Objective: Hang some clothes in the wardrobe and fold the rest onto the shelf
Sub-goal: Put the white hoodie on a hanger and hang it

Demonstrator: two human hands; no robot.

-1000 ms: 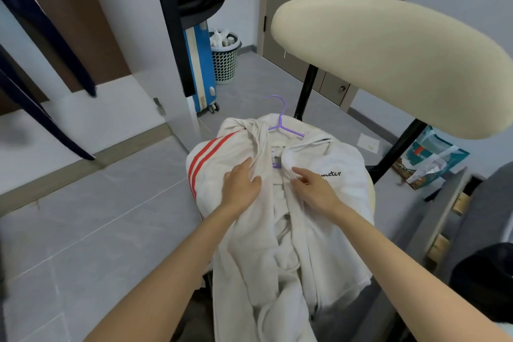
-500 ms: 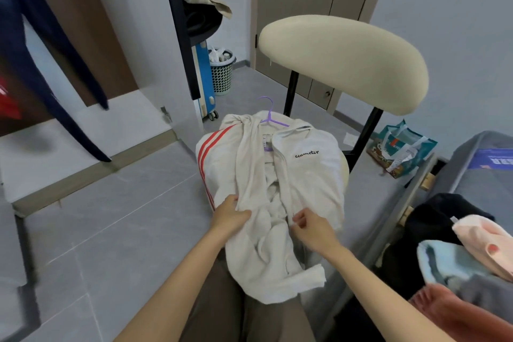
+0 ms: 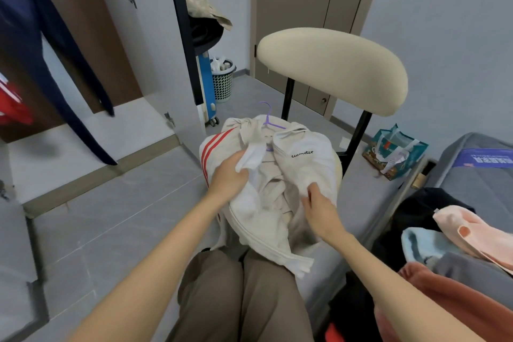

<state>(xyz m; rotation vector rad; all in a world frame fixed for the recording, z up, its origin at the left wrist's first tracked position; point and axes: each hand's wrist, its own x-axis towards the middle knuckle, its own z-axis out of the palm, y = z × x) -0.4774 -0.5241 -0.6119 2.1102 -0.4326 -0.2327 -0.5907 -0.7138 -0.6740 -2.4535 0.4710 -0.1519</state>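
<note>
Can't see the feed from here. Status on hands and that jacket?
Left hand has a grip on jacket front. Right hand pinching other front edge. White jacket on purple hanger, lying on chair seat. Nothing in the way.

A chair (image 3: 333,69) stood on the grey tiled floor (image 3: 116,219), its seat carrying a cream jacket (image 3: 308,166) on a purple hanger (image 3: 268,119). Right of it a teal bag (image 3: 394,150) sat on the floor; far left stood a basket (image 3: 223,83). On the bed (image 3: 472,175) at right lay a heap of clothes (image 3: 458,236).
</note>
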